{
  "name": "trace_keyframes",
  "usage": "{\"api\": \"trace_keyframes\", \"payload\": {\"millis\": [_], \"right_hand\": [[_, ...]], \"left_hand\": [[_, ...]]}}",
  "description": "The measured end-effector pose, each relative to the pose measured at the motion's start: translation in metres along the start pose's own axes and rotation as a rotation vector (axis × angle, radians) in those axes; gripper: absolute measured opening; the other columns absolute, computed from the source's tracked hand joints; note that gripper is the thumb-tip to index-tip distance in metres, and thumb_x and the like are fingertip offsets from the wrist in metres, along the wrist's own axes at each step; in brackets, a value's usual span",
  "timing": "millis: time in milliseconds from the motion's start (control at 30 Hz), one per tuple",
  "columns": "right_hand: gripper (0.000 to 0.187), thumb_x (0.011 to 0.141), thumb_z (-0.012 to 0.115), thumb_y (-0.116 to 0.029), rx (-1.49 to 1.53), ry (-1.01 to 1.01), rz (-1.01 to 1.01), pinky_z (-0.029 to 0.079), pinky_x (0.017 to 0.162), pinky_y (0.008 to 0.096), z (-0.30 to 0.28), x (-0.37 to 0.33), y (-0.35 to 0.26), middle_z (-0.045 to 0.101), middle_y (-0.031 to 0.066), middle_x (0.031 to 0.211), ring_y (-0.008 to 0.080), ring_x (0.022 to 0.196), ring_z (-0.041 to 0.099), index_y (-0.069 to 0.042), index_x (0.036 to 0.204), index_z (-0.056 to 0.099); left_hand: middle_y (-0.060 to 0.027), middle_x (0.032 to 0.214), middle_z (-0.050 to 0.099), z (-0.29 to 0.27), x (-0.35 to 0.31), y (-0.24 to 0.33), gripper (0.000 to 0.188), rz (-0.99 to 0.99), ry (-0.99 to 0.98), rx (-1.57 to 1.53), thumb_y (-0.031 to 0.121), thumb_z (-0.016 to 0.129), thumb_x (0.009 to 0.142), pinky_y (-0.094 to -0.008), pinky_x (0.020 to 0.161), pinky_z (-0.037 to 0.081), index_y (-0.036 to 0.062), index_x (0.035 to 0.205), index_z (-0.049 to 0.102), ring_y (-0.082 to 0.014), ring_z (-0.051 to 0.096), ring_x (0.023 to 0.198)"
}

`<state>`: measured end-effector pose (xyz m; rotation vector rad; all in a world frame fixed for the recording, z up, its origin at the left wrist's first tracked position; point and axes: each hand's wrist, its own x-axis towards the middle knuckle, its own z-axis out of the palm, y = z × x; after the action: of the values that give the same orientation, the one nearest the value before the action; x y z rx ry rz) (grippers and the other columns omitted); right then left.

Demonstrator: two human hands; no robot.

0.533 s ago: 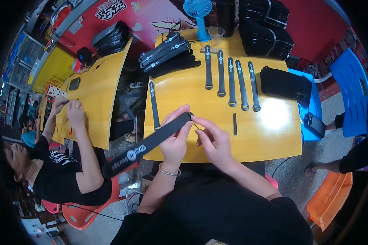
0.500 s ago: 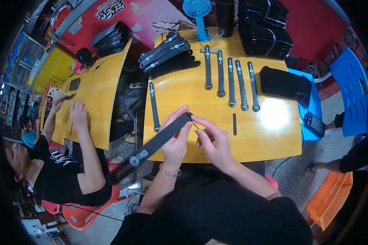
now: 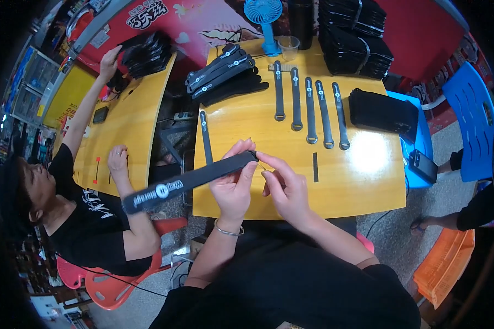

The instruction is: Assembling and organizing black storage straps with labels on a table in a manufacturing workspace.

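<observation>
My left hand (image 3: 231, 192) is closed on one end of a long black strap (image 3: 200, 175) with a white printed mark. The strap slants down to the left, past the table edge, its free end in the air. My right hand (image 3: 287, 189) has its index fingertip at the gripped end, fingers bent in around it; the exact hold of its thumb is hard to see. Behind my left hand, another black strap (image 3: 205, 134) lies on the yellow table (image 3: 368, 192). Several straps (image 3: 310, 109) with end loops lie in a row beyond. A short dark strip (image 3: 315, 167) lies right of my hands.
A pile of straps (image 3: 219, 74) lies at the back left, near a blue fan (image 3: 266, 22) and a clear cup (image 3: 288, 46). Bundled black packs (image 3: 357, 38) and a black pouch (image 3: 381, 115) are at the right. At the left table, a person (image 3: 93, 219) reaches toward black packs (image 3: 148, 54).
The strap's free end has swung up and to the left, while my hands stay nearly in place. The person at the left has stretched one arm forward to the black packs.
</observation>
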<state>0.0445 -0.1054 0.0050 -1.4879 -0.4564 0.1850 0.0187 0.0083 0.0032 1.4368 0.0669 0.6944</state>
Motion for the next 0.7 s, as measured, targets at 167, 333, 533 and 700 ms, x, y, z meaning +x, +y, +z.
{"api": "trace_keyframes", "payload": {"millis": [167,333,533,700], "right_hand": [[0.031,0.087,0.055,0.000,0.004,0.035,-0.047,0.047,0.053,0.0241,0.000,0.006,0.010,0.063,0.0094,0.071,0.0118,0.058,0.061,-0.007,0.117,0.059],[0.030,0.086,0.056,0.000,-0.030,0.031,-0.056,0.048,0.056,0.0242,-0.002,0.010,0.019,0.065,0.0116,0.075,0.0136,0.060,0.062,-0.004,0.116,0.059],[0.030,0.085,0.055,0.002,-0.075,0.017,-0.064,0.049,0.057,0.0261,0.000,0.008,0.018,0.065,0.0139,0.077,0.0167,0.062,0.064,-0.003,0.115,0.058],[0.027,0.085,0.054,0.003,-0.117,0.026,-0.137,0.050,0.058,0.0280,0.001,0.004,0.017,0.064,0.0147,0.075,0.0199,0.064,0.065,-0.002,0.111,0.059]], "left_hand": [[-0.0238,0.117,0.056,0.003,-0.001,-0.011,0.039,0.024,0.012,-0.109,-0.009,0.059,0.083,-0.0312,0.092,0.048,-0.0030,0.117,0.042,-0.0253,0.056,0.111],[-0.0256,0.119,0.054,0.003,0.000,-0.016,0.038,-0.117,0.031,-0.105,-0.010,0.059,0.082,-0.0331,0.093,0.048,-0.0017,0.115,0.041,-0.0253,0.055,0.112],[-0.0166,0.107,0.060,0.001,-0.001,-0.013,0.029,-0.169,-0.006,-0.100,-0.009,0.061,0.081,-0.0257,0.076,0.054,-0.0047,0.109,0.053,-0.0162,0.063,0.091],[-0.0159,0.114,0.058,-0.010,-0.006,-0.018,0.019,-0.206,-0.102,0.033,-0.008,0.057,0.085,-0.0222,0.064,0.052,-0.0041,0.103,0.053,-0.0116,0.059,0.078]]}}
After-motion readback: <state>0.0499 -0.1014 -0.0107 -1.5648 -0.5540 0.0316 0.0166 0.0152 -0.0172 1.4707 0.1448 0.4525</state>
